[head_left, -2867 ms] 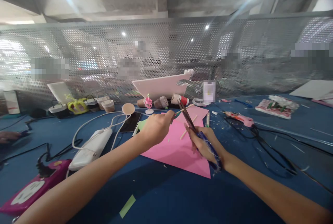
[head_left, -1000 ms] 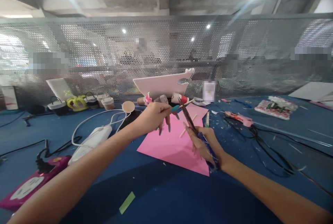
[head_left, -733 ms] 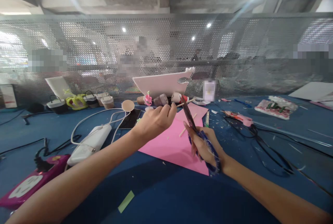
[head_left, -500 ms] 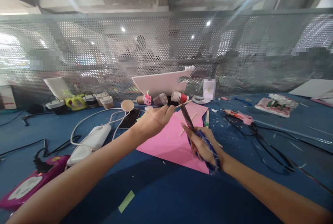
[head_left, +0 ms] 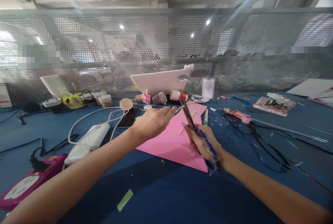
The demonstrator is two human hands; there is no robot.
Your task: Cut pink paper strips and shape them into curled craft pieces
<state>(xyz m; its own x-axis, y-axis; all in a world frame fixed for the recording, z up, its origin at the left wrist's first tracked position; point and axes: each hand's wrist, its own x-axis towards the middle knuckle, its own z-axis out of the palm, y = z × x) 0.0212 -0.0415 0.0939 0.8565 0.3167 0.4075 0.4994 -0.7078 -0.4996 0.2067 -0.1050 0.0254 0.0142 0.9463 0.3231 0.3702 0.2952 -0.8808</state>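
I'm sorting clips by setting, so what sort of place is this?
Probably a craft workspace: the right hand holds scissors over pink paper, and what looks like a glue gun lies on the blue table.

Paper sheets [head_left: 161, 144] spread mid-table [head_left: 156, 196]; loose stick [head_left: 180, 131] laid on top. Above, scissors [head_left: 189, 119] held in right hand [head_left: 200, 144], second stick [head_left: 191, 102] held in left hand [head_left: 153, 123]. Phone [head_left: 128, 118] placed left of paper, glue gun [head_left: 238, 115] right. Cups [head_left: 159, 98] set behind, backed by foam board [head_left: 158, 81], then perforated screen [head_left: 104, 36].

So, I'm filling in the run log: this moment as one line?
left hand: holds thin stick; right hand: holds blue-handled scissors; blades: at stick; below: pink paper
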